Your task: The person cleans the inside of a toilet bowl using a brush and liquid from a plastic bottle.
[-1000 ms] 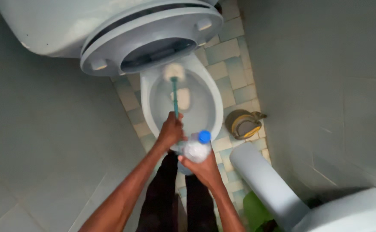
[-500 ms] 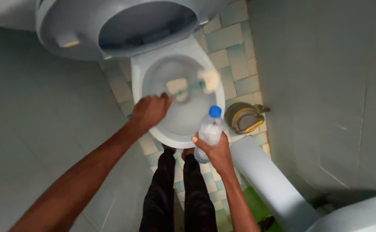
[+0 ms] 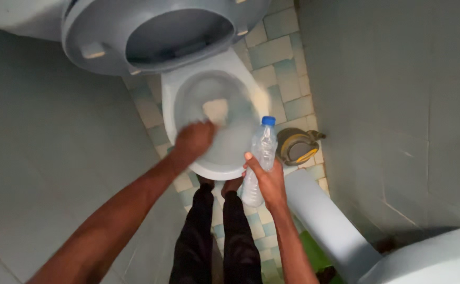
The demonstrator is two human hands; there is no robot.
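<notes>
One clear bottle (image 3: 259, 158), right hand (image 3: 268, 181), one toilet bowl (image 3: 185, 87)

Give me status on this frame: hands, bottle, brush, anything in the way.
Left hand over toilet bowl, blurred, grip on brush handle not visible. Right hand shut on clear bottle, blue cap on. Brush head in bowl. Nothing blocking.

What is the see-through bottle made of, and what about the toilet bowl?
The bottle in the right hand looks like thin clear plastic: you can see through it, its sides are ribbed, and it has a blue screw cap. The toilet bowl is probably glazed ceramic: white, smooth and slightly shiny, though motion blur hides detail.
</notes>
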